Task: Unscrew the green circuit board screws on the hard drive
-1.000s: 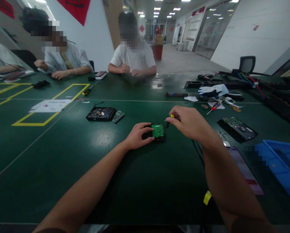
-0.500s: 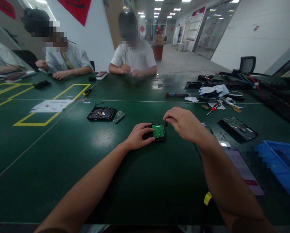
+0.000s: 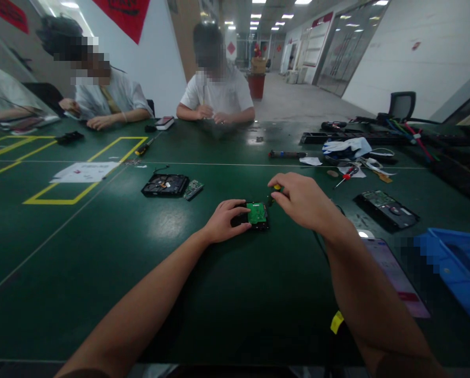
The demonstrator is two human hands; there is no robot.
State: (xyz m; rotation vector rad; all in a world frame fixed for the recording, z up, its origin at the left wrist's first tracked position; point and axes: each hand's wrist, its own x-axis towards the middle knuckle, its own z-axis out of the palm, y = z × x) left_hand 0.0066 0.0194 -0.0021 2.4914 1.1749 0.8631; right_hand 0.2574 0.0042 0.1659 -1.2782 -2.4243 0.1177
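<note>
A black hard drive with a green circuit board point(image 3: 257, 213) lies flat on the green table. My left hand point(image 3: 227, 220) grips it from the left, fingers along its far side and thumb along the near one. My right hand point(image 3: 296, 195) is closed around a small screwdriver point(image 3: 276, 187) with a yellow end showing above the fingers. Its dark lower part points down at the drive's right edge. Whether the tip touches a screw is too small to tell.
Another drive point(image 3: 164, 185) and a loose circuit board point(image 3: 193, 189) lie at left. To the right are a third drive point(image 3: 387, 210), a phone point(image 3: 396, 273), a blue bin point(image 3: 459, 262) and a red screwdriver point(image 3: 347, 176). Gloves point(image 3: 345, 147) lie farther back. Two people point(image 3: 219, 94) sit opposite.
The fingers of my right hand have shifted and opened slightly, so the screwdriver's yellow end now shows. My left hand and the hard drive stay put.
</note>
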